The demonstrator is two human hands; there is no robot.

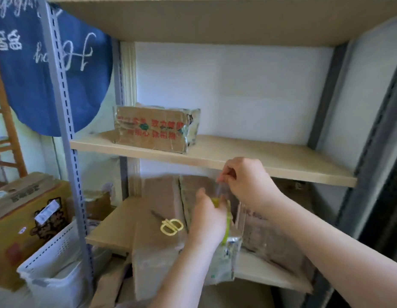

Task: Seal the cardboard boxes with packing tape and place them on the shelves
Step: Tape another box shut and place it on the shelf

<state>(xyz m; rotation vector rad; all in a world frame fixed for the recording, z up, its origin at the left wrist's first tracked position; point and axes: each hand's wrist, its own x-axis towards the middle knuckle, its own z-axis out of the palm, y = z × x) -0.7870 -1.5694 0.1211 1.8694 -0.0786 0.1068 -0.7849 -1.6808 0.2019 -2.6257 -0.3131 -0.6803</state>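
Note:
A brown cardboard box (157, 252) sits on the lower shelf (108, 232), its top flaps meeting at a seam. Yellow-handled scissors (169, 225) lie on its top. My left hand (209, 221) grips a roll of packing tape with a yellow-green core (226, 221) above the box. My right hand (242, 176) pinches the clear tape's free end and holds it up from the roll. A second cardboard box (271, 238) lies to the right. A taped box with red print (155, 127) stands on the middle shelf (271, 158).
The grey metal shelf upright (66, 130) stands at the left. Beside it on the floor are a white plastic basket (57, 267) and a yellow printed carton (22, 223). A blue cloth (37, 70) hangs at upper left. Folded cardboard (111, 283) lies below the lower shelf.

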